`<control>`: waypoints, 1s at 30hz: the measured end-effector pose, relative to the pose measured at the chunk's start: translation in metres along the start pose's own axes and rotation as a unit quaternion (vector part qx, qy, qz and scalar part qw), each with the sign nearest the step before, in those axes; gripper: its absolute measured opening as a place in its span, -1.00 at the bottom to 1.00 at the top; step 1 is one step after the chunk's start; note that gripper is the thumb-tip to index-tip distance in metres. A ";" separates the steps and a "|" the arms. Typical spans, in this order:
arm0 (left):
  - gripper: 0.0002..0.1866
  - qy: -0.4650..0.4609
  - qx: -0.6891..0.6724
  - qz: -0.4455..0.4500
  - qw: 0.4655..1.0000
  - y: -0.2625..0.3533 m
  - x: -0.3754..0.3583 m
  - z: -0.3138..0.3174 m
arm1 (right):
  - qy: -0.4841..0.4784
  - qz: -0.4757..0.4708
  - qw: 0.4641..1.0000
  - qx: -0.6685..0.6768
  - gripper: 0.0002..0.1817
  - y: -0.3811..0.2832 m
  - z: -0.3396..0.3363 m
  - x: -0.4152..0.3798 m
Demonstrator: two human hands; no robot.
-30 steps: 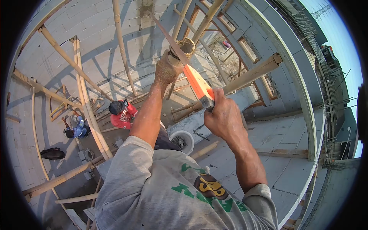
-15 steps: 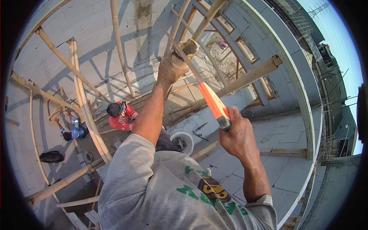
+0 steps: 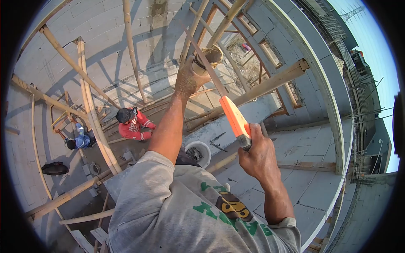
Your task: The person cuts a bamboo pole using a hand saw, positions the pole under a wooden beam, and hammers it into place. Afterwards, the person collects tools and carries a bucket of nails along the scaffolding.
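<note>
My right hand (image 3: 258,152) is closed around the orange and grey handle of a handsaw (image 3: 234,119). The saw's long thin blade runs up and to the left, across the top of a thick bamboo pole (image 3: 201,67). Pale, frayed fibres edge the pole's hollow end, which faces up toward me. My left hand (image 3: 190,76), dusted with sawdust, is wrapped around the pole just below that end, close to the left side of the blade. The lower part of the pole is hidden behind my hand and arm.
Bamboo poles (image 3: 270,84) slant around me. A white bucket (image 3: 204,155) stands below, near a person in a red top (image 3: 137,125). Farther left is another person in blue (image 3: 82,141). A block wall ledge (image 3: 299,145) lies to the right, and a window frame (image 3: 270,55) stands ahead.
The saw has slid back toward me along its blade line, and my right hand has come slightly down and left. My left hand keeps its grip on the pole.
</note>
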State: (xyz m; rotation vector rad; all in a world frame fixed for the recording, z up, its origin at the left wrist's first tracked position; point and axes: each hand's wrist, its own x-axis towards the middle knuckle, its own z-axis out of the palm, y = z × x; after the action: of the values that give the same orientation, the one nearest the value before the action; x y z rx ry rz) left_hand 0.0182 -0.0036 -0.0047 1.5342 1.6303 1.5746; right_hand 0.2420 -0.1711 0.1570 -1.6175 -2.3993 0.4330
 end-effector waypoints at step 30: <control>-0.25 0.018 0.004 -0.036 0.999 -0.011 0.005 -0.007 | 0.025 -0.050 0.998 -0.015 -0.48 0.001 0.014 0.014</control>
State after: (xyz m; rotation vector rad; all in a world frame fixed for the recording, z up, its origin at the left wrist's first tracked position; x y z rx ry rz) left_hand 0.0066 0.0001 -0.0106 1.4434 1.6930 1.5684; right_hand 0.2329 -0.1594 0.1436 -1.4927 -2.4477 0.3375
